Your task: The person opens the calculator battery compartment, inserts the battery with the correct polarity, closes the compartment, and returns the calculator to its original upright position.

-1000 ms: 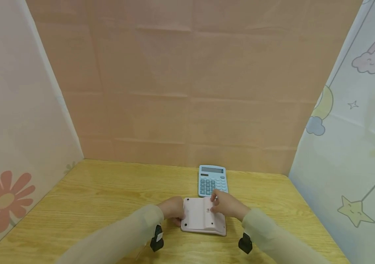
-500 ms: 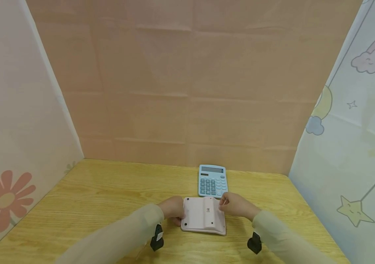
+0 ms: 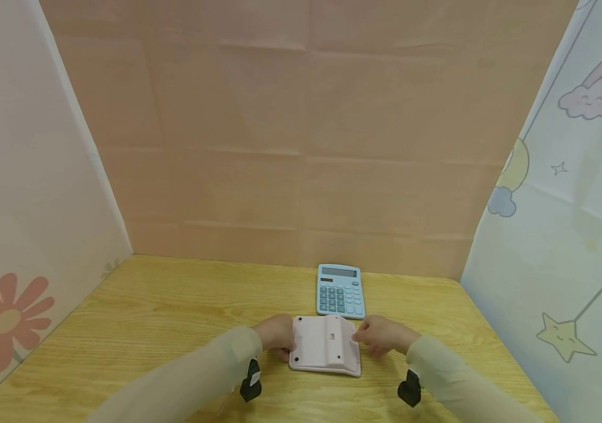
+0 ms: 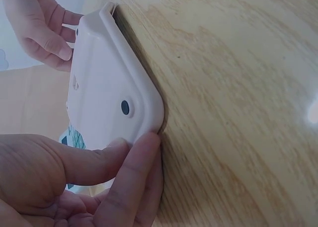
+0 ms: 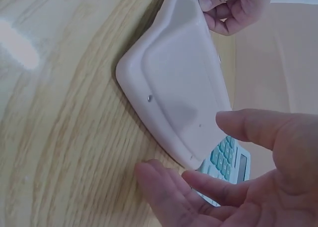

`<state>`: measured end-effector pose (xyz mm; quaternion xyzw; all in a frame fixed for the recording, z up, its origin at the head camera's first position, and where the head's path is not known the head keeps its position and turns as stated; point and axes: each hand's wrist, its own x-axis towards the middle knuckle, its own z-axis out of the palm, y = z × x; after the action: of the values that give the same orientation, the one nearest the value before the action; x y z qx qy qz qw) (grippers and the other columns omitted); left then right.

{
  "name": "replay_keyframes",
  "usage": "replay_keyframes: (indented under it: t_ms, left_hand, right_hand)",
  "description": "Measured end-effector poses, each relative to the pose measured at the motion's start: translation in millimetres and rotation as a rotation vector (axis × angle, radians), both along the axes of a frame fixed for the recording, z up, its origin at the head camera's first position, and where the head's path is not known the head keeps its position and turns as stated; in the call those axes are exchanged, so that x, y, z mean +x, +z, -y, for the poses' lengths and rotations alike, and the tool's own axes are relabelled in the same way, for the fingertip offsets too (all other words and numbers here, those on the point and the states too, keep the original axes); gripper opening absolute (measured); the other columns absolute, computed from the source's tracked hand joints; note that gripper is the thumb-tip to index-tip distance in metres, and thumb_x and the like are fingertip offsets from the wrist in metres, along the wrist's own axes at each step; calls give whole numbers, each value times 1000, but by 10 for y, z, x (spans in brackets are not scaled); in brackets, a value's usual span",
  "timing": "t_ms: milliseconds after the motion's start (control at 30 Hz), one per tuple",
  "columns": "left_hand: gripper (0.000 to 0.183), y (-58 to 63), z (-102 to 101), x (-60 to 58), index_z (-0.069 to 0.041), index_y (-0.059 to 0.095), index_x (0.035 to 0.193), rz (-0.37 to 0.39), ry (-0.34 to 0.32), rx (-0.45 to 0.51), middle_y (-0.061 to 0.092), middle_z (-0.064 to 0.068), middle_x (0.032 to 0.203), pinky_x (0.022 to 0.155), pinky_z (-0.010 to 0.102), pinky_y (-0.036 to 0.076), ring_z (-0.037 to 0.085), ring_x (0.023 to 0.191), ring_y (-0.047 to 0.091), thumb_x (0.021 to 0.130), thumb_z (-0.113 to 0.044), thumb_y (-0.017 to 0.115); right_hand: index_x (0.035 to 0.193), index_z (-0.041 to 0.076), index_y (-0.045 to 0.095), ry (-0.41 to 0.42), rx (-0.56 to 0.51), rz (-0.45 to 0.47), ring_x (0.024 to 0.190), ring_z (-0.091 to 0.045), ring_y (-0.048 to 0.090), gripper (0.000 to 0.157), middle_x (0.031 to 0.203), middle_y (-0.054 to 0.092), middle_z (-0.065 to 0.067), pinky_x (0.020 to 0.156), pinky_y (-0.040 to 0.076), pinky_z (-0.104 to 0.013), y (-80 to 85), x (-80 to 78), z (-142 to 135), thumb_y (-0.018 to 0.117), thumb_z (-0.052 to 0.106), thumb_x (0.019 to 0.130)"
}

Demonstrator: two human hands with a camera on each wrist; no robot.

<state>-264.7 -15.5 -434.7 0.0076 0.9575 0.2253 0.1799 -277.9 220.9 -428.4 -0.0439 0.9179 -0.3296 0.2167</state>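
Note:
A pale pink calculator (image 3: 311, 343) lies back side up on the table, showing a raised ridge and dark round feet. My left hand (image 3: 276, 333) pinches its left edge; in the left wrist view the thumb lies on the back near a black foot (image 4: 125, 108), fingers at the rim. At the opposite edge is my right hand (image 3: 384, 335). The right wrist view shows its thumb (image 5: 238, 125) overlapping the calculator's back and the other fingers (image 5: 164, 187) spread apart from it below. The keys face downward, hidden.
Just behind the pink calculator lies a light blue calculator (image 3: 340, 291), face up. The wooden table (image 3: 200, 294) meets an orange-brown back sheet (image 3: 227, 176), with printed sheets on both sides. Each wrist carries a black camera mount (image 3: 251, 382).
My right hand has moved right, from the ridge on the pink calculator's back to its right edge, and its fingers have spread. The left hand and both calculators stay in place.

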Motion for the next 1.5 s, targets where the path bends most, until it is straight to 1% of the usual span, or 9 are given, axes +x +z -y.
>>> replay_keyframes:
  t_ms: [133,300,467,633,867,1033,1133,1267,1500]
  left_hand:
    - [15,42,1,39,3,58,77,-32,-26,-21,49,4,64,51,21,34,11,53,44,82,0,72]
    - [14,54,-8,36,3,59,79,-29,-32,-44,48,4,65,56,22,37,13,56,45,82,-2,72]
    - [14,49,-12,26,3,59,79,-20,-18,-33,49,4,67,58,23,39,14,59,46,82,-2,72]
    - [14,61,0,36,3,57,79,5,25,53,52,7,68,52,21,39,13,54,51,82,2,71]
    - [13,29,33,16,4,57,82,47,102,175,57,11,69,45,19,41,13,51,57,83,3,69]
    - [12,-29,62,1,3,58,78,38,107,216,59,9,62,43,17,40,12,47,56,83,1,69]
    - [14,-31,66,-1,2,61,75,10,96,213,59,7,57,45,18,39,11,46,55,83,-2,70]
    - [16,2,64,-2,1,63,73,-15,91,217,60,8,56,48,20,43,13,46,56,83,-5,72]
    - [13,52,58,37,3,62,75,14,124,276,63,11,64,55,25,55,16,51,63,83,-1,72]
  right_hand:
    - [87,3,61,-9,-12,19,67,-17,57,18,79,55,-6,64,58,-31,-29,-12,54,64,20,92]
    - [86,2,58,-35,-37,43,64,-17,57,19,79,53,-7,60,58,-31,-22,11,100,63,18,92]
    - [86,2,57,-56,-52,83,72,-19,57,20,83,51,-8,61,59,-32,-22,-3,114,62,20,92]
    - [90,0,57,-76,-93,117,83,-24,56,21,93,52,-12,66,59,-35,-38,-16,133,59,21,93]
    - [94,-3,55,-97,-124,132,80,-23,58,20,92,53,-13,64,59,-34,-64,-17,144,57,16,92]
    - [106,-8,49,-123,-162,162,81,-25,60,25,96,53,-17,65,60,-35,-54,-24,134,58,12,92]
    - [107,-9,50,-124,-176,166,82,-25,59,25,96,54,-18,67,60,-36,-59,-28,117,57,11,93]
    - [105,-9,54,-120,-208,167,81,-24,59,21,94,58,-16,67,59,-38,-82,-30,96,54,10,95]
    - [104,-4,56,-121,-196,132,74,-21,58,20,89,62,-12,65,59,-36,-73,-15,95,57,15,97]
